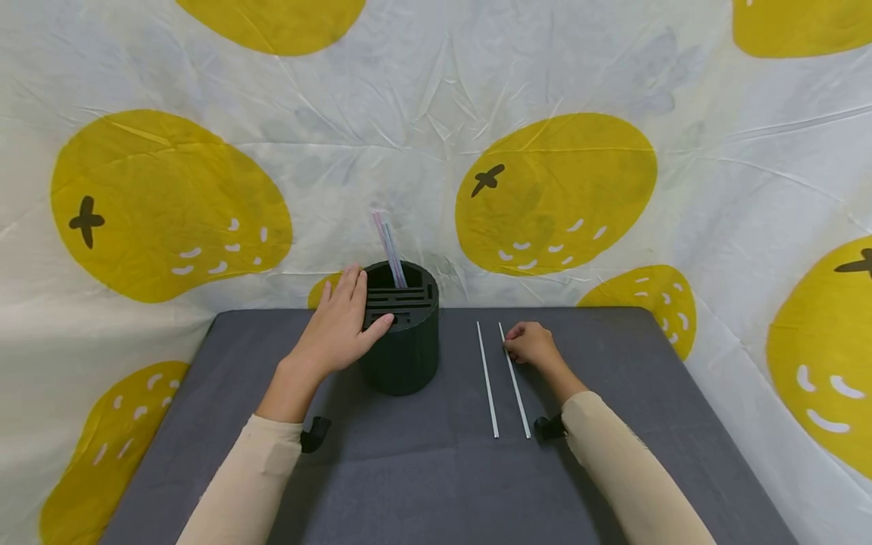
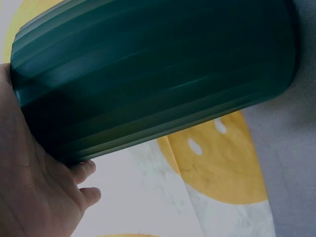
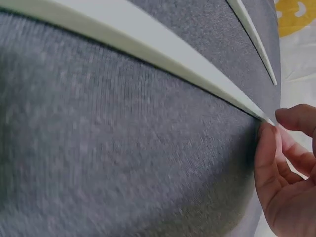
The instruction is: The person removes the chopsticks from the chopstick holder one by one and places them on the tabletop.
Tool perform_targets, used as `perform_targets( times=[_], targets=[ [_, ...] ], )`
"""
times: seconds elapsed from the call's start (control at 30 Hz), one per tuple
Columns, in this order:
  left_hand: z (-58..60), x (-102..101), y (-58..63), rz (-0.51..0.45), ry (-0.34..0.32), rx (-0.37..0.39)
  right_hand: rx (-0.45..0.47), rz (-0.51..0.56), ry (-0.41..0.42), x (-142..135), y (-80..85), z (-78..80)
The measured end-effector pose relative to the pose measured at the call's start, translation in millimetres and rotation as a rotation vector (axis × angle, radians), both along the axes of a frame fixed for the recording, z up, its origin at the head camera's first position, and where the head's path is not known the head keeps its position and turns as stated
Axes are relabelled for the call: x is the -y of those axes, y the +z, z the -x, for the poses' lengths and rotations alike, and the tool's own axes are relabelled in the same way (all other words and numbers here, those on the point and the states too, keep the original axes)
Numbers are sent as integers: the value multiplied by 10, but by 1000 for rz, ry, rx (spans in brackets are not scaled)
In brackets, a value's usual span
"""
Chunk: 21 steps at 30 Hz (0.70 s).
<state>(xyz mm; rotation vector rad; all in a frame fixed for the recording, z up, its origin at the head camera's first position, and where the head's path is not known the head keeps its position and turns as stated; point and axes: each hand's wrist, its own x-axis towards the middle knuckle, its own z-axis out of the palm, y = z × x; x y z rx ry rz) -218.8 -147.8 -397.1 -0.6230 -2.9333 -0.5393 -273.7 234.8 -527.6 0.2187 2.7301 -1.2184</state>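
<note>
A dark green round holder (image 1: 400, 363), with slots in its top, stands at the back of the table. Thin translucent pinkish and bluish sticks (image 1: 390, 246) lean in its rear opening. My left hand (image 1: 334, 325) rests against the holder's left rim, fingers extended and thumb over the slotted top; the left wrist view shows the palm beside the ribbed wall. To the right, two slim white chopsticks lie side by side, pointing away from me. At the far end of the right chopstick (image 1: 515, 390), my right hand (image 1: 534, 347) pinches the tip. The left chopstick (image 1: 487, 382) lies untouched.
Grey cloth (image 1: 422, 484) covers the table. Behind it hangs a white curtain (image 1: 381, 113) printed with large yellow fruit, close to the table's back edge and the holder. Dark wrist-camera mounts (image 1: 316, 434) sit under both cuffs.
</note>
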Motion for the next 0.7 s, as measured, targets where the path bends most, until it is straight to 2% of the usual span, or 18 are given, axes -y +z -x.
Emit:
perform_targets(
  times=[0.2,0.43,0.7],
  targets=[
    [2,-5,-1,0,3,9,-42,62,3,-72,112,-4],
    [8,-4,-3,-4,2,-1,-112,105,92,-62,326,24],
    [3,-3,3,-2,5,-1,-185,219,182,133,665,65]
  ],
)
